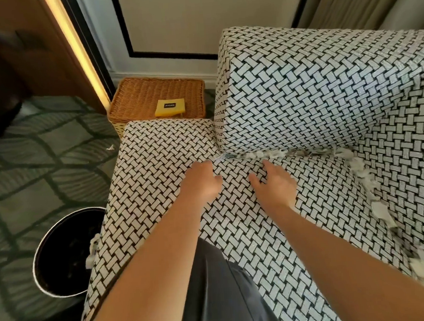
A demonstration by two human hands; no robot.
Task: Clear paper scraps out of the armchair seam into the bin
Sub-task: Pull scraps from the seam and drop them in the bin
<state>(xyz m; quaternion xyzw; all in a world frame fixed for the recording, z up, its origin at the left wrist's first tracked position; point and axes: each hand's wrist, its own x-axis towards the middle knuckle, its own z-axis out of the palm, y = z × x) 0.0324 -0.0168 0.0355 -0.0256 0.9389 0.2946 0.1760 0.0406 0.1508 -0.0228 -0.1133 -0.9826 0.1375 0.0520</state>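
At eight o'clock, down on the carpet against the near side of the armchair point(156, 163), the round dark bin point(63, 256) stands open. A loose scrap point(92, 249) shows where its rim meets the upholstery.

Over the middle of the seat both forearms reach forward. The left hand point(202, 180) hovers just short of the seam. Its fingers are foreshortened and blurred, so I cannot tell whether they are bent or pinching anything. The right hand point(274, 183), just to its three o'clock side, has its fingers straight and apart, thumb out, holding nothing.

Just beyond the fingertips, at twelve to one o'clock, the paper scraps point(262, 154) sit wedged in the seam under the upright cushion. More of them trail along the right-hand seam point(363, 176) toward four o'clock.

To do this step well, I judge that one hand should press the seat down to open the seam. The other should rake the shreds together and pinch up a bunch, not single bits. They look light and likely to scatter, so the carry to the bin should be low and cupped. A stray piece point(110, 148) on the carpet at ten o'clock suggests as much.

Farther off, at eleven o'clock, the wicker basket point(137, 95) is not the target.
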